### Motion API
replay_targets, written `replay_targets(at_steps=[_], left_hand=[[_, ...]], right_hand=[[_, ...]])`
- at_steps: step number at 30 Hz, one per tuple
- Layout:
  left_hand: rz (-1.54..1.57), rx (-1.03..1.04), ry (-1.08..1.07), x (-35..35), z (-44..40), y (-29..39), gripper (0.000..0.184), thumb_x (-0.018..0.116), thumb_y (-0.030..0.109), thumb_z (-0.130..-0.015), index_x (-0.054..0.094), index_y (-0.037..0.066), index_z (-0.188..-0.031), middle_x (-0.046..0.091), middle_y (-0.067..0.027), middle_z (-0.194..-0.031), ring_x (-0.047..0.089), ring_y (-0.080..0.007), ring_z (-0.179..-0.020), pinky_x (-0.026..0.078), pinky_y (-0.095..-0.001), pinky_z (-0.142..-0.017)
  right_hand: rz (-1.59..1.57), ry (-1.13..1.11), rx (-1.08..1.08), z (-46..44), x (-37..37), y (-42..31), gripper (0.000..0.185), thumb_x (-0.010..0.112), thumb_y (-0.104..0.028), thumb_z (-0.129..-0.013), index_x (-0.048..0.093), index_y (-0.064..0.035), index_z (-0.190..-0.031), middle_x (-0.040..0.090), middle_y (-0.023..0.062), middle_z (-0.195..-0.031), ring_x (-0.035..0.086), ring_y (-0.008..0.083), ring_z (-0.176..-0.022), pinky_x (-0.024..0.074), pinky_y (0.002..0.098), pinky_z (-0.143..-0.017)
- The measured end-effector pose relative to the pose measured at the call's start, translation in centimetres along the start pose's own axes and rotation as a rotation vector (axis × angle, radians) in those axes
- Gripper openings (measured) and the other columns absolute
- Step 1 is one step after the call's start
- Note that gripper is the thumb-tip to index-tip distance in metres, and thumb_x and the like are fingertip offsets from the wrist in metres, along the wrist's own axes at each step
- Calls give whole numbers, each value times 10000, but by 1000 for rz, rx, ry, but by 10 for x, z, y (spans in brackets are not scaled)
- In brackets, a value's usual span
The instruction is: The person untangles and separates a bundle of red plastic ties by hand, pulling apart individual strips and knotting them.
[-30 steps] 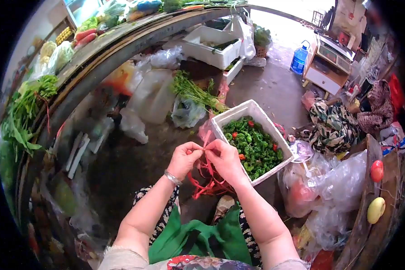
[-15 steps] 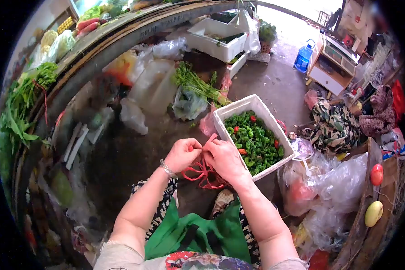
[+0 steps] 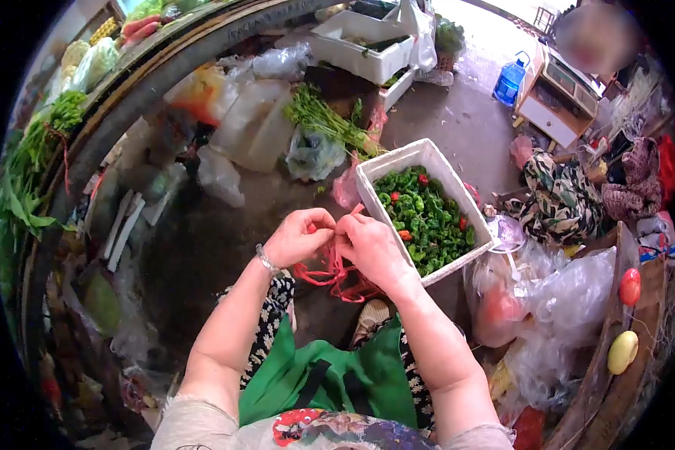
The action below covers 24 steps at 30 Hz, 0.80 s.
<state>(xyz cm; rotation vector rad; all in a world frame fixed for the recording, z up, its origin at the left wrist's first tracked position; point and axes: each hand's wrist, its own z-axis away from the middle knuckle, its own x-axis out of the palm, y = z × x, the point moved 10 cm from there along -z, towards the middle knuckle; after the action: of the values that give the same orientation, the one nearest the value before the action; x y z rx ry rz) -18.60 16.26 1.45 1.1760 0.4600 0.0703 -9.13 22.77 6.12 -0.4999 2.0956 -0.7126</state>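
My left hand (image 3: 298, 238), with a clear bracelet (image 3: 266, 259) at the wrist, is closed with fingertips pinched together near the other hand. My right hand (image 3: 371, 247) pinches a tangle of red plastic string (image 3: 336, 279); one end sticks up above its fingers and loops hang below both hands. The string also runs to the left hand's fingertips, though the exact grip there is hidden. Just right of my right hand stands a white foam box (image 3: 364, 187) filled with small green peppers (image 3: 427, 217), a few of them red or orange.
Leafy green stalks (image 3: 326, 127) lie on the floor by a clear plastic bag (image 3: 315, 154). Another white foam box (image 3: 337, 64) stands farther back, near a blue water jug (image 3: 510, 81). Plastic bags (image 3: 562, 292) pile up at right. A vegetable counter (image 3: 195, 56) curves along the left.
Both hands stay close together and have shifted slightly in view. The hanging string loops have changed shape a little. The scene has tilted slightly with the head.
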Motion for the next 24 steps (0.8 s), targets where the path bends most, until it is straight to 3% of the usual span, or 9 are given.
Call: replay_targets(at_steps=[1, 12, 13, 24], left_hand=[[-35, 31, 12, 0, -1, 3, 115, 556, 92, -860, 618, 19, -924, 602, 12, -686, 530, -40, -564, 431, -211, -497], [65, 16, 46, 1, -9, -14, 79, 564, 66, -899, 618, 13, -918, 604, 38, -746, 518, -17, -641, 427, -177, -559], [110, 57, 28, 3, -10, -11, 105, 548, 100, -900, 607, 14, -914, 594, 21, -709, 526, -43, -585, 425, -202, -518], [28, 41, -26, 2, -3, -2, 73, 572, 85, -895, 617, 33, -871, 598, 21, -688, 518, -34, -567, 404, -184, -496]], right_hand=[[-23, 18, 23, -1, -6, -1, 133, 660, -27, -756, 547, -20, -827, 599, 167, -771, 612, 360, -728, 489, 432, -645], [-45, 20, 34, -1, -13, 1, 96, 640, -56, -787, 590, -5, -851, 619, 169, -800, 620, 363, -758, 502, 419, -672], [-46, 21, 38, -1, -13, 2, 96, 640, -56, -787, 590, -5, -851, 619, 169, -800, 620, 363, -758, 502, 419, -672], [-51, 3, -9, 1, -10, 0, 90, 643, -80, -798, 597, -14, -841, 625, 161, -784, 619, 347, -747, 498, 414, -655]])
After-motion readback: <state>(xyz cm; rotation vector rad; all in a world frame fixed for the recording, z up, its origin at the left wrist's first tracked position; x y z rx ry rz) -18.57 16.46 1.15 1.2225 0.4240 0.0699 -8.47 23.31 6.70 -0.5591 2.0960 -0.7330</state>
